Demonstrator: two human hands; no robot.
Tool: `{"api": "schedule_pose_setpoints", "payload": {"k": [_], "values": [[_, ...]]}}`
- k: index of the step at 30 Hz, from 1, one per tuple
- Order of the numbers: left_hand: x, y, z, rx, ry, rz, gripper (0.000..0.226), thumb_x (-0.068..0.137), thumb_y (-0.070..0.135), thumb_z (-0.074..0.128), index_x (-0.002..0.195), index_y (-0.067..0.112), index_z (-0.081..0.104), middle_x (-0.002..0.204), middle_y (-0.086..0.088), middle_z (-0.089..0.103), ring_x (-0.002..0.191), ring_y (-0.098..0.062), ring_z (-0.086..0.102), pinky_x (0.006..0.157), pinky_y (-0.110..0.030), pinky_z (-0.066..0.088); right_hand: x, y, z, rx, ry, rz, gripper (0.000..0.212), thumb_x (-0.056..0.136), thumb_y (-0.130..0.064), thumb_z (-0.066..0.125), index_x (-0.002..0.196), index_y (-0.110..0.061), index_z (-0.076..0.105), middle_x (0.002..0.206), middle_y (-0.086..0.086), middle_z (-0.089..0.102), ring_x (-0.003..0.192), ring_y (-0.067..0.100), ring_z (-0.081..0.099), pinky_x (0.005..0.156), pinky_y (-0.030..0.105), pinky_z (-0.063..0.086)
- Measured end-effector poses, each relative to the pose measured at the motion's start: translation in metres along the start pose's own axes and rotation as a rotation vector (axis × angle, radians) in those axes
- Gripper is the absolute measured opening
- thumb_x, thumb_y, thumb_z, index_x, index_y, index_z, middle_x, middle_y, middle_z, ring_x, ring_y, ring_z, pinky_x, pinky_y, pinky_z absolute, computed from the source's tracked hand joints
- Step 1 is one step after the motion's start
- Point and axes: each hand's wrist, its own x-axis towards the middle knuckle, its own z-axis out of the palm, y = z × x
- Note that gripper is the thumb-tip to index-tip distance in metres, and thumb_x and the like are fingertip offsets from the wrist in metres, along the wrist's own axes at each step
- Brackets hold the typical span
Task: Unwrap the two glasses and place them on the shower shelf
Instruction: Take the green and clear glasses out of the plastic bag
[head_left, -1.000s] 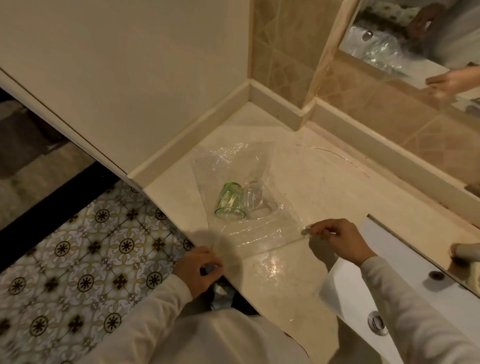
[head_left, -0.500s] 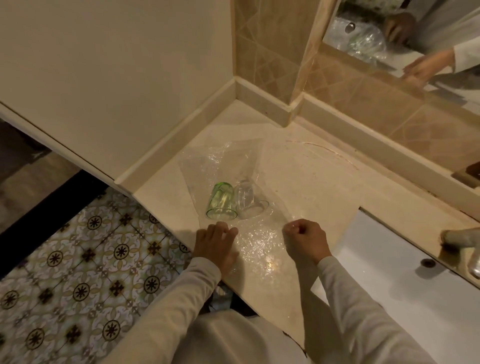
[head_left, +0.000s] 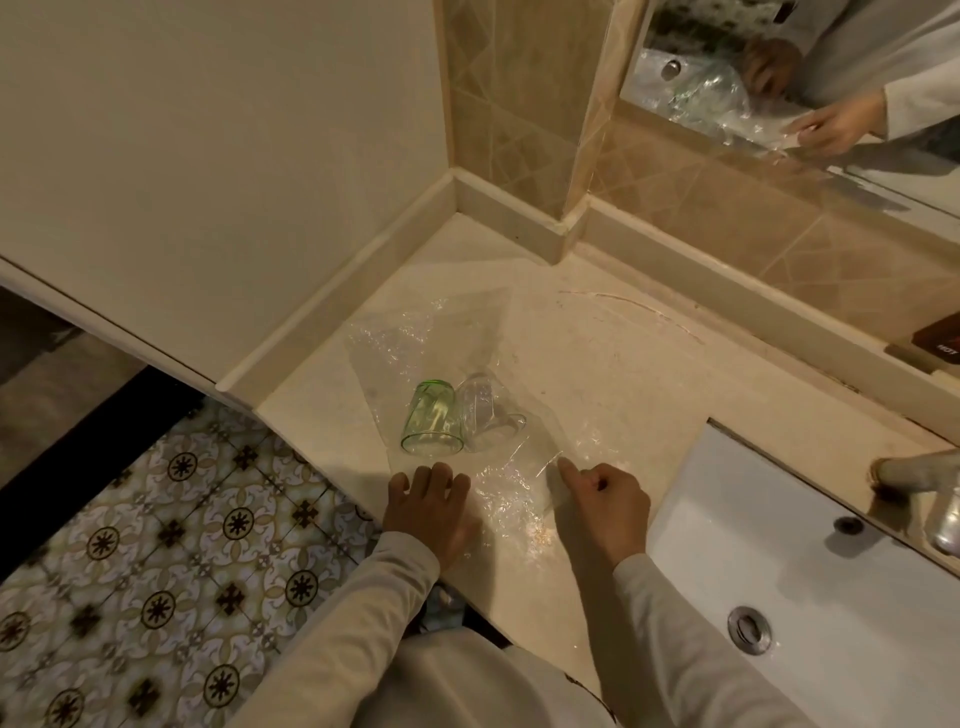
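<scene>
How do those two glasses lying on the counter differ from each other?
The green glass is tinted green; the clear glass has no colour. The green glass lies nearer the counter's floor-side edge, the clear glass nearer the sink. Both lie on their sides, touching, mouths towards the person, on the plastic wrap.
</scene>
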Motion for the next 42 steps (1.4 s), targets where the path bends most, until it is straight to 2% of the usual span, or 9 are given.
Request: {"api": "schedule_pose_setpoints", "payload": {"k": [5, 9, 12, 14, 18, 22, 27, 35, 42], "values": [[0.006, 0.003, -0.003, 0.039, 0.092, 0.011, 0.033, 0.043, 0.018, 0.085, 0.070, 0.019, 0.065, 0.075, -0.005, 0.062, 0.066, -0.028, 0.061, 0.071, -0.037, 0.027, -0.028, 0.002, 0.019, 0.010, -0.054, 0.054, 0.059, 0.080, -0.061, 0.074, 0.051, -0.013, 0.058, 0.045, -0.005, 0.058, 0.050, 0.015, 0.058, 0.062, 0.033, 0.051], [0.005, 0.004, -0.005, -0.051, 0.269, 0.004, 0.017, 0.069, 0.027, 0.077, 0.067, 0.018, 0.062, 0.070, -0.003, 0.061, 0.064, -0.028, 0.057, 0.069, -0.038, 0.027, -0.044, -0.011, 0.027, 0.242, -0.326, 0.120, 0.053, 0.080, -0.060, 0.076, 0.076, -0.008, 0.073, 0.065, 0.010, 0.069, 0.063, 0.018, 0.065, 0.073, 0.027, 0.053], [0.000, 0.004, -0.005, -0.113, 0.412, 0.017, 0.019, 0.078, 0.031, 0.071, 0.067, 0.019, 0.060, 0.071, -0.002, 0.060, 0.064, -0.027, 0.055, 0.069, -0.040, 0.030, -0.052, -0.034, 0.031, 0.690, -0.449, 0.234, 0.060, 0.091, -0.040, 0.076, 0.111, 0.016, 0.065, 0.089, 0.033, 0.064, 0.086, 0.025, 0.061, 0.088, 0.038, 0.055], [-0.005, 0.003, -0.005, -0.134, 0.458, 0.040, 0.023, 0.081, 0.035, 0.067, 0.066, 0.020, 0.059, 0.071, -0.001, 0.059, 0.065, -0.028, 0.056, 0.070, -0.041, 0.032, -0.054, -0.048, 0.030, 0.821, -0.413, 0.255, 0.044, 0.095, -0.027, 0.073, 0.117, 0.011, 0.068, 0.101, 0.029, 0.072, 0.095, 0.030, 0.067, 0.097, 0.047, 0.057], [-0.003, -0.007, -0.010, -0.235, 0.517, 0.042, 0.036, 0.080, 0.059, 0.065, 0.075, 0.024, 0.063, 0.080, 0.001, 0.064, 0.076, -0.024, 0.057, 0.076, -0.039, 0.032, -0.049, -0.067, 0.020, 0.976, -0.317, 0.213, 0.018, 0.097, -0.007, 0.068, 0.107, 0.007, 0.075, 0.091, 0.019, 0.075, 0.082, 0.022, 0.070, 0.077, 0.030, 0.063], [0.032, -0.029, -0.037, -0.369, 0.397, -0.085, 0.031, 0.093, 0.046, 0.045, 0.105, 0.023, 0.062, 0.109, -0.004, 0.067, 0.095, -0.022, 0.060, 0.082, -0.037, 0.035, -0.044, -0.075, 0.012, 0.971, -0.330, 0.150, 0.013, 0.097, -0.005, 0.067, 0.090, -0.003, 0.079, 0.084, 0.012, 0.073, 0.073, 0.016, 0.068, 0.076, 0.025, 0.061], [0.064, -0.050, -0.043, -0.406, 0.076, -0.073, 0.047, 0.098, 0.033, 0.043, 0.145, 0.024, 0.038, 0.155, -0.001, 0.036, 0.142, -0.020, 0.030, 0.110, -0.043, 0.025, -0.030, -0.081, 0.010, 0.978, -0.275, 0.149, 0.019, 0.096, -0.003, 0.067, 0.111, 0.006, 0.074, 0.092, 0.019, 0.076, 0.082, 0.022, 0.070, 0.085, 0.030, 0.060], [0.051, -0.043, -0.027, -0.551, -0.016, -0.156, 0.058, 0.095, 0.042, 0.030, 0.150, 0.024, 0.036, 0.157, 0.000, 0.037, 0.141, -0.021, 0.036, 0.110, -0.039, 0.030, -0.005, -0.079, 0.004, 1.003, -0.250, 0.093, 0.013, 0.096, -0.004, 0.066, 0.099, -0.003, 0.079, 0.087, 0.014, 0.079, 0.077, 0.019, 0.074, 0.074, 0.024, 0.062], [0.050, -0.026, -0.027, -0.490, 0.033, -0.299, 0.052, 0.093, 0.050, 0.037, 0.138, 0.028, 0.050, 0.153, -0.005, 0.037, 0.131, -0.029, 0.043, 0.104, -0.043, 0.030, 0.015, -0.073, -0.009, 0.956, -0.447, 0.367, 0.053, 0.095, -0.058, 0.060, 0.097, -0.006, 0.067, 0.097, 0.019, 0.071, 0.088, 0.033, 0.068, 0.088, 0.046, 0.057]]}}
